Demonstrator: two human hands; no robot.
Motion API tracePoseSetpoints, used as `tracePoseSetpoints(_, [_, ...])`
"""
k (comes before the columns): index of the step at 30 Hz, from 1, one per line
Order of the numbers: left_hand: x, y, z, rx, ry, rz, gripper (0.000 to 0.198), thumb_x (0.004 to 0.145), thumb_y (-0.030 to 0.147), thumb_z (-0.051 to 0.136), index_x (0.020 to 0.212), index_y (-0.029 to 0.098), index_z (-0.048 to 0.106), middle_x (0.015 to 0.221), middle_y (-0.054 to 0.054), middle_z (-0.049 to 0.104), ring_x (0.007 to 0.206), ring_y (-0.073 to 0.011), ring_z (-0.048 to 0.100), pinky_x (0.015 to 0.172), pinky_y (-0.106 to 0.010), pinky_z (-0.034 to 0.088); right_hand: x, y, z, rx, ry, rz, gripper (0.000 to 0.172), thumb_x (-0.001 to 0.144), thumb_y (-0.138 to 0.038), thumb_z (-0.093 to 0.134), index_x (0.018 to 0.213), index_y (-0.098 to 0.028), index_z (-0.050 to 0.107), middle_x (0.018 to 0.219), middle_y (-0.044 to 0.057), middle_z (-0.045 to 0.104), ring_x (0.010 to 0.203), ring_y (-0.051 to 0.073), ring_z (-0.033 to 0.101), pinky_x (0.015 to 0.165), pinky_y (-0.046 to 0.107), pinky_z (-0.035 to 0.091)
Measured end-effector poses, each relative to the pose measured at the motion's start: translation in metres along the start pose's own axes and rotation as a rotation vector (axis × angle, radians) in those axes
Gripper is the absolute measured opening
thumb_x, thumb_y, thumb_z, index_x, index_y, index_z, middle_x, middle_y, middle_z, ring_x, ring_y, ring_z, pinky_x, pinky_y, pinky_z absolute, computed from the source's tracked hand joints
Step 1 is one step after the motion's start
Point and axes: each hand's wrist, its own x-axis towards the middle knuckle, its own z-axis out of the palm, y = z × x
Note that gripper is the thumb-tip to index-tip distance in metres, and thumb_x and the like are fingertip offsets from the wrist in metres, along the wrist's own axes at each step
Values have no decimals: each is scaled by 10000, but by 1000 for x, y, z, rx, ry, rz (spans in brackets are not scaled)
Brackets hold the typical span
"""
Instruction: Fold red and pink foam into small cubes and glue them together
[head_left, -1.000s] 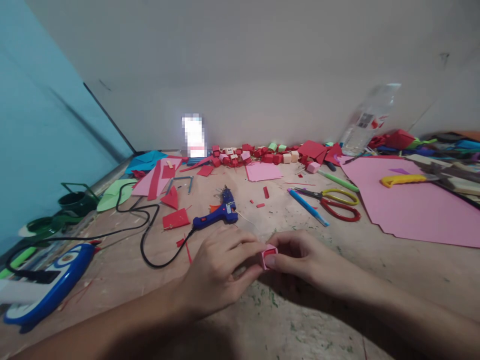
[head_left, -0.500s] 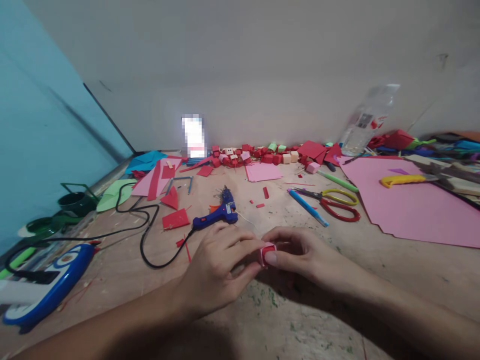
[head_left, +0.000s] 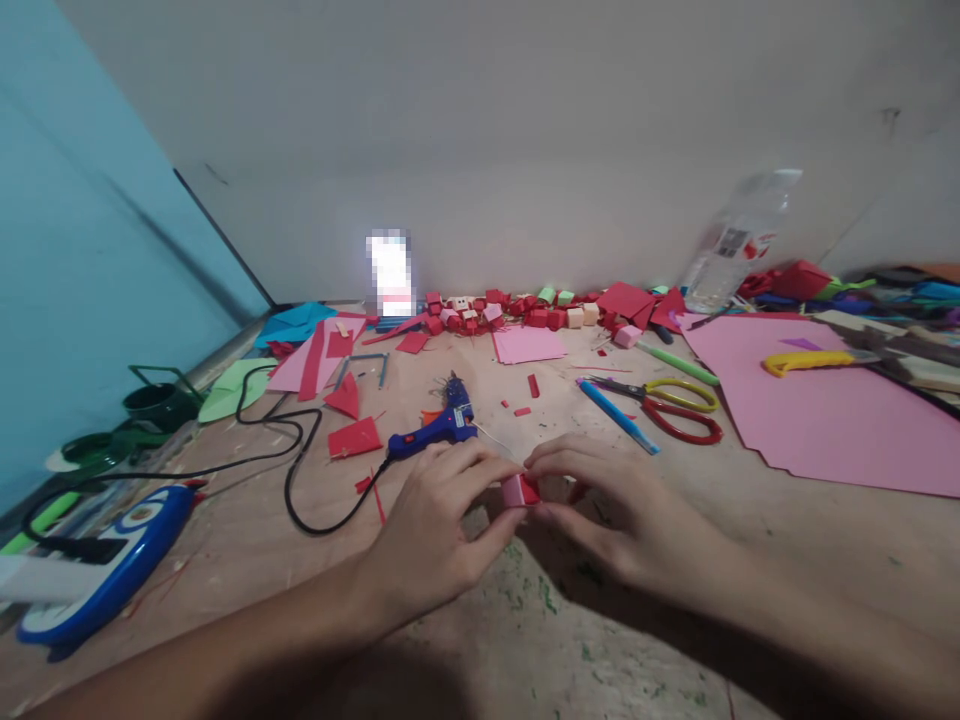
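Observation:
A small pink and red paper box is pinched between my two hands above the table. My left hand has its thumb below and fingers above the box's left side. On the box's right side are the fingertips and thumb of my right hand. Just beyond my left hand lies a blue glue gun with a black cord. Red-and-yellow scissors and a blue pen rest beyond my right hand.
Many small paper cubes line the wall. Pink sheets and a yellow-handled cutter lie at right, with a clear bottle behind. A lit phone stands at the back. At left is a blue-and-white power strip.
The box has turned and shifted slightly left, showing a pink side. My right thumb has moved from the box's red face to its lower edge.

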Motion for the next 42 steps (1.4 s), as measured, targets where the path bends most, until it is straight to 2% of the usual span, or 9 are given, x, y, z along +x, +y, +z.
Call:
tracePoseSetpoints(3, [0,0,0,-6,5,0,187,913,150,709,1093,196,691,1020,-16,692,949,-200,627,851,-346,403,-1,5,2,-16,32,16,134,961,-158,646,1086,-197,675,1088,73,724,970,208,657,810,329,537])
tracePoseSetpoints(11, [0,3,-1,-106,-20,-2,209,940,136,654,1148,159,641,1054,-44,709,944,-185,643,850,-299,472,-3,5,1,3,50,-9,105,962,-149,611,1037,-205,659,1095,62,735,957,194,677,842,329,532])
tracePoseSetpoints(17, [-1,5,-3,-188,-67,50,207,984,135,595,1187,151,633,1067,-52,698,968,-173,655,843,-270,493,-1,2,1,143,-18,114,76,941,-177,660,1007,-209,677,982,34,739,810,167,668,704,282,540])
tracePoseSetpoints(23, [-2,3,-2,-175,-35,90,294,1010,160,602,1303,137,606,1145,-80,733,1018,-176,685,897,-272,523,0,-1,2,107,2,17,53,952,-164,640,943,-204,674,1049,48,721,868,163,656,751,283,526])
tracePoseSetpoints(28, [-1,4,-3,-119,2,94,285,984,140,625,1269,140,625,1145,-85,752,1029,-201,690,910,-308,519,-2,-4,3,45,7,45,113,902,-116,618,951,-208,661,1030,59,723,884,188,667,743,301,534])
tracePoseSetpoints(33, [0,7,-4,-86,5,99,200,963,131,649,1162,156,651,1055,-50,748,947,-192,670,861,-313,482,-6,-3,2,37,16,150,122,885,-133,628,975,-214,643,914,48,740,724,176,660,634,291,523])
tracePoseSetpoints(42, [-1,8,-4,-67,40,95,214,964,128,649,1173,172,646,1025,-30,740,887,-170,659,821,-299,466,-4,-3,1,72,7,174,96,881,-146,628,951,-209,644,870,33,729,661,159,642,604,278,497])
